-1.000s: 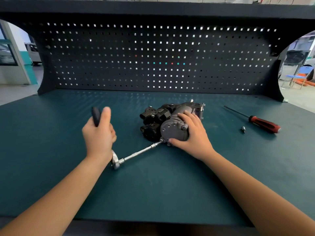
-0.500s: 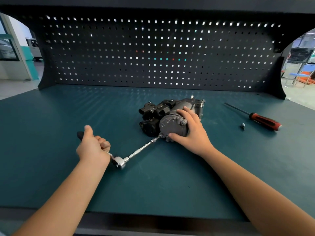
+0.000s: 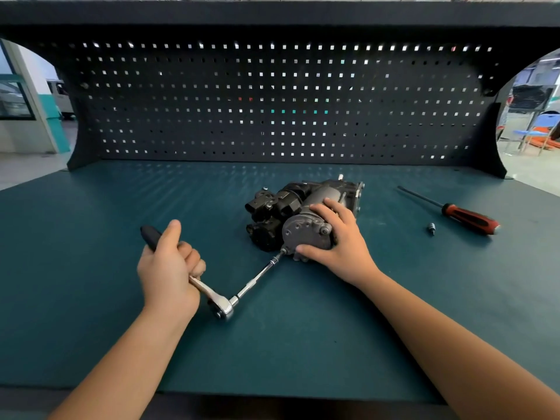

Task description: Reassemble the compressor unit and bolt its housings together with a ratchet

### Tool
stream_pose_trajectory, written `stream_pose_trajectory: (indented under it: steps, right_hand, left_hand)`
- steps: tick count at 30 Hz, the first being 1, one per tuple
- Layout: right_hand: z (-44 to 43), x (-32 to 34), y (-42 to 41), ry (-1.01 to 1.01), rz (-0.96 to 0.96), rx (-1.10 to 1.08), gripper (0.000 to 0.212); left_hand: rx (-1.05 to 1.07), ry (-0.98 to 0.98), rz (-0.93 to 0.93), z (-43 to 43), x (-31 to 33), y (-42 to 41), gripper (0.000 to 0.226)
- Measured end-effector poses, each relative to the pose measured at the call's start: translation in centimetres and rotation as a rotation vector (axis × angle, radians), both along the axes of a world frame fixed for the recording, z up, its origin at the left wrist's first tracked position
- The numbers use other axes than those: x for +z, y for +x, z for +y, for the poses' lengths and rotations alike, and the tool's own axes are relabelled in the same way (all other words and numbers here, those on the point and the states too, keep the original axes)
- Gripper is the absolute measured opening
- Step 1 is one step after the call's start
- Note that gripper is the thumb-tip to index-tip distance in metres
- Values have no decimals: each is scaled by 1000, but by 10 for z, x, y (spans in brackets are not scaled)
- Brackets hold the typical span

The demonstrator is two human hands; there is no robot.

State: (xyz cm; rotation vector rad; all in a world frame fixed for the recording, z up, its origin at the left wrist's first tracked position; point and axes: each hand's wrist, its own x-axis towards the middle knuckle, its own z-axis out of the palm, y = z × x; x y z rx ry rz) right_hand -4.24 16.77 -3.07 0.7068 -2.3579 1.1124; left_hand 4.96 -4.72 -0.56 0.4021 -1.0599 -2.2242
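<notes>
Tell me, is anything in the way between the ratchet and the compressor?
Nothing visible. The left hand grips the ratchet, whose extension bar runs straight to the near end of the compressor. The right hand holds the compressor beside that spot, not across it. The screwdriver and small bit lie off to the right.

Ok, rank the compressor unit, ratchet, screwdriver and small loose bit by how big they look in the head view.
1. The compressor unit: bulkiest by far.
2-3. The ratchet and the screwdriver: similar length; the ratchet lies nearer, partly hidden by the left hand, so unranked.
4. The small bit: smallest.
</notes>
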Motion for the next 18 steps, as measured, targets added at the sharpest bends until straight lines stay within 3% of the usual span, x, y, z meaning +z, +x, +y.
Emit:
stream_pose_trajectory:
  steps: [7, 18]
  right_hand:
    - [5, 0, -1, -23, -42, -1, 69]
    - [9, 2, -2, -6, -55, 2, 72]
  left_hand:
    - [-221, -107, 88, 1, 1, 15, 37]
    - [-322, -565, 208, 25, 18, 28, 38]
